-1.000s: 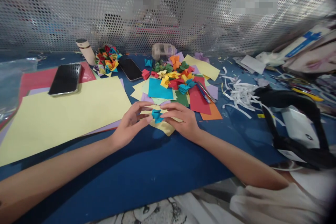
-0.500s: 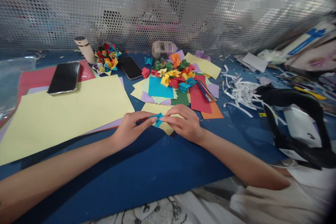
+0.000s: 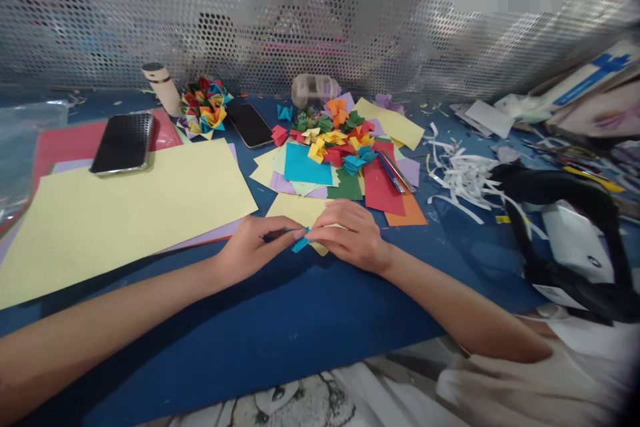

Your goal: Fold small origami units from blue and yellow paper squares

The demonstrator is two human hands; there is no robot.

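Note:
A small folded piece of blue paper (image 3: 301, 245) is pinched between the fingertips of both hands, above the front part of the blue table. My left hand (image 3: 253, 245) grips its left side with thumb and forefinger. From the right, my right hand (image 3: 350, 233) closes on it, and its fingers cover much of the piece. Beneath the hands lies a pale yellow sheet (image 3: 290, 205). Just beyond it are a flat blue paper square (image 3: 306, 165) and a heap of small folded paper pieces (image 3: 334, 138) in several colours.
Large yellow paper (image 3: 130, 213) lies left, with a phone (image 3: 123, 143) on it. A second phone (image 3: 249, 125), an assembled paper ball (image 3: 204, 109) and a white cylinder (image 3: 163, 89) stand behind. Pens (image 3: 396, 172), white paper strips (image 3: 465, 173) and a black strap (image 3: 530, 183) lie right.
Both hands have drawn closer together around the blue paper, which now sits slightly lower and looks narrower. My right fingers cover more of it. The view has shifted slightly.

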